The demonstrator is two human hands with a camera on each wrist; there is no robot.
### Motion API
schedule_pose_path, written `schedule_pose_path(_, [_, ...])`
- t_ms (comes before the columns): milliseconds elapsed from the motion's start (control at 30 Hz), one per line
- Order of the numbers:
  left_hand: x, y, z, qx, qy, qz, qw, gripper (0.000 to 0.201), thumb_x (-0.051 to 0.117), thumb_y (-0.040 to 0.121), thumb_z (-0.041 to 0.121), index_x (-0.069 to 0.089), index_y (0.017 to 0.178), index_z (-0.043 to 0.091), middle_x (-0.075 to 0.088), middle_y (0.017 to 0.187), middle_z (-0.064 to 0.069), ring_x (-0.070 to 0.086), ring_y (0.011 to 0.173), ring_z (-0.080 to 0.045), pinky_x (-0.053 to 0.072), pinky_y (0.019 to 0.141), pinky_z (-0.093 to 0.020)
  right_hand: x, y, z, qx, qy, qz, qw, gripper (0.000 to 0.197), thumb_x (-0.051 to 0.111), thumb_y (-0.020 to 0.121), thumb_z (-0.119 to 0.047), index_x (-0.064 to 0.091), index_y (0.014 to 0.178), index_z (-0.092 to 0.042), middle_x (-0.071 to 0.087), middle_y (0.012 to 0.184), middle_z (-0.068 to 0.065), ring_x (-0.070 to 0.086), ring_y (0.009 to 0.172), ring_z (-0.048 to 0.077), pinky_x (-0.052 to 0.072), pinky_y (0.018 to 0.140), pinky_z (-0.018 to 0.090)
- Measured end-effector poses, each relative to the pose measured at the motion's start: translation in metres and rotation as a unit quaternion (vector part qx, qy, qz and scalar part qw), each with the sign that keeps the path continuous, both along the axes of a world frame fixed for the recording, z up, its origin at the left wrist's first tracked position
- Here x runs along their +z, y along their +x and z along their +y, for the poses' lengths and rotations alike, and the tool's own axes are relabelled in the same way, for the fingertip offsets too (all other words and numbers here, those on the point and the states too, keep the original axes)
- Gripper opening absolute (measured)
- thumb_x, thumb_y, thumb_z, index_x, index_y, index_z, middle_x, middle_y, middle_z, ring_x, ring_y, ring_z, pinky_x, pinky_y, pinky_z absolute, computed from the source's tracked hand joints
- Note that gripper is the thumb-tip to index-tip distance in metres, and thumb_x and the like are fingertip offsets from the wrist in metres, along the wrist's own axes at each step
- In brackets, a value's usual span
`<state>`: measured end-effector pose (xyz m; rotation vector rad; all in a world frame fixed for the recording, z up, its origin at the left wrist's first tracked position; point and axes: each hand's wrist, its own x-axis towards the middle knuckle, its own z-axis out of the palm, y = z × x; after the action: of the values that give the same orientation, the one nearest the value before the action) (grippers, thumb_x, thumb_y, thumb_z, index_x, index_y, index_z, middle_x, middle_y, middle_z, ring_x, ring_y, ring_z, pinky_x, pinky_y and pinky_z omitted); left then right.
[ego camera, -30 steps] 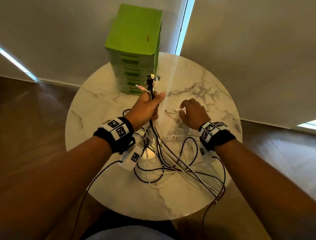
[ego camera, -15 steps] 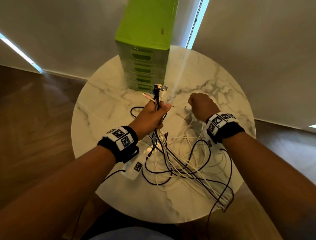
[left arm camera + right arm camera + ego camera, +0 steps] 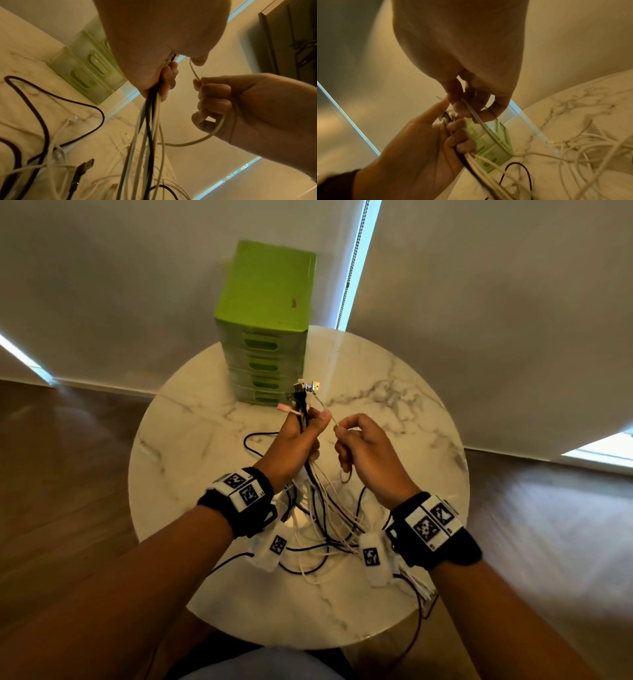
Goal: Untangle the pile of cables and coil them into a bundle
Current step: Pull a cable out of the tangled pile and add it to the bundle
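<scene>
Right hand point(image 3: 368, 455) lifted white cable point(image 3: 211, 133) | left hand point(image 3: 293, 443) grips bundle point(image 3: 305, 405)

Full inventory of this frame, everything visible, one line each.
cable bundle: several, black and white, ends gathered upright in the left fist
single white cable: one, pinched by the right hand beside the bundle
loose cables: many, black and white, tangled on the table
drawer unit: one, green, far edge of the table
table: one, round, white marble
wrist straps: two, black with white markers
left hand: grips the bundle
right hand: holds the single cable
</scene>
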<state>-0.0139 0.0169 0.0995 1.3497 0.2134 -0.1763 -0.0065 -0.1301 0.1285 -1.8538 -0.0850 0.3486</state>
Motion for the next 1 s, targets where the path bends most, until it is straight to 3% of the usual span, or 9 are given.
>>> schedule_pose_path(200, [0.017,-0.025,-0.011,-0.006,0.029,-0.020,0.999,0.045,0.049,0.098,0.053,0.055,0.119,0.014,0.052,0.085,-0.008,0.055,0.076,-0.017,0.047,0.072,-0.030,0.013,-0.042,0.012,-0.021,0.044,0.030,0.998,0.015,0.050,0.104,-0.018,0.052,0.098,-0.005,0.050,0.057,-0.002,0.045,0.051,0.014,0.038,0.049,0.029])
schedule_pose_path(300, [0.024,-0.037,-0.013,-0.002,0.041,-0.042,0.998,0.035,0.042,0.104,0.047,0.055,0.097,0.015,0.058,0.072,0.004,0.058,0.064,-0.007,0.051,0.065,-0.025,0.020,-0.056,0.015,-0.006,0.063,0.033,0.997,0.016,0.048,0.105,-0.018,0.051,0.096,-0.005,0.049,0.055,-0.001,0.043,0.049,0.015,0.036,0.049,0.029])
schedule_pose_path(400, [0.029,-0.042,-0.006,0.010,0.070,-0.051,0.996,0.045,0.040,0.097,0.062,0.051,0.086,0.020,0.046,0.072,-0.008,0.046,0.062,-0.019,0.041,0.062,-0.036,0.015,-0.064,0.008,0.080,0.014,0.005,0.997,0.043,0.041,0.108,-0.038,0.058,0.090,-0.002,0.054,0.057,0.006,0.049,0.054,0.023,0.043,0.059,0.033])
schedule_pose_path(533, [0.040,-0.035,0.004,0.058,-0.020,-0.042,0.997,0.037,0.037,0.105,0.050,0.048,0.088,0.019,0.046,0.073,-0.001,0.048,0.064,-0.015,0.042,0.060,-0.032,-0.010,-0.068,-0.014,0.155,-0.147,-0.064,0.975,0.064,0.027,0.104,-0.061,0.062,0.073,-0.017,0.065,0.062,0.006,0.063,0.062,0.019,0.051,0.077,0.041])
schedule_pose_path(600, [0.048,-0.033,0.013,0.094,-0.070,-0.043,0.992,0.037,0.038,0.106,0.047,0.052,0.091,0.016,0.054,0.073,0.002,0.059,0.068,-0.015,0.052,0.066,-0.035,-0.022,-0.066,-0.030,0.174,-0.204,-0.058,0.962,0.065,0.027,0.102,-0.066,0.063,0.072,-0.021,0.064,0.062,-0.003,0.061,0.061,0.007,0.049,0.072,0.032])
schedule_pose_path(667, [0.058,-0.032,0.029,0.100,-0.143,-0.046,0.984,0.038,0.037,0.106,0.048,0.052,0.092,0.016,0.056,0.073,0.003,0.058,0.059,-0.015,0.054,0.062,-0.035,-0.031,-0.065,-0.050,0.192,-0.215,-0.040,0.957,0.053,0.033,0.102,-0.061,0.066,0.074,-0.030,0.057,0.058,-0.016,0.054,0.058,-0.005,0.043,0.071,0.024])
schedule_pose_path(800, [0.076,-0.026,0.070,0.083,-0.155,-0.075,0.982,0.045,0.034,0.106,0.052,0.042,0.074,0.022,0.043,0.066,0.005,0.029,0.043,-0.007,0.025,0.047,-0.023,-0.044,-0.061,-0.094,0.189,-0.255,0.010,0.948,0.056,0.037,0.101,-0.060,0.052,0.056,-0.031,0.050,0.051,-0.009,0.049,0.052,0.011,0.048,0.069,0.038])
schedule_pose_path(867, [0.078,-0.023,0.086,0.070,-0.128,-0.083,0.986,0.046,0.037,0.105,0.053,0.043,0.071,0.023,0.041,0.064,0.006,0.026,0.045,-0.007,0.021,0.047,-0.025,-0.046,-0.057,-0.109,0.149,-0.265,0.021,0.953,0.055,0.039,0.099,-0.062,0.049,0.060,-0.024,0.050,0.051,-0.006,0.051,0.050,0.015,0.049,0.066,0.040])
schedule_pose_path(1000, [0.074,-0.028,0.083,0.035,-0.032,-0.078,0.996,0.042,0.041,0.105,0.048,0.044,0.075,0.020,0.044,0.063,0.006,0.026,0.049,-0.009,0.024,0.049,-0.026,-0.032,-0.039,-0.097,0.033,-0.210,-0.061,0.975,0.047,0.044,0.104,-0.050,0.048,0.067,-0.021,0.050,0.059,-0.001,0.053,0.056,0.020,0.054,0.071,0.055])
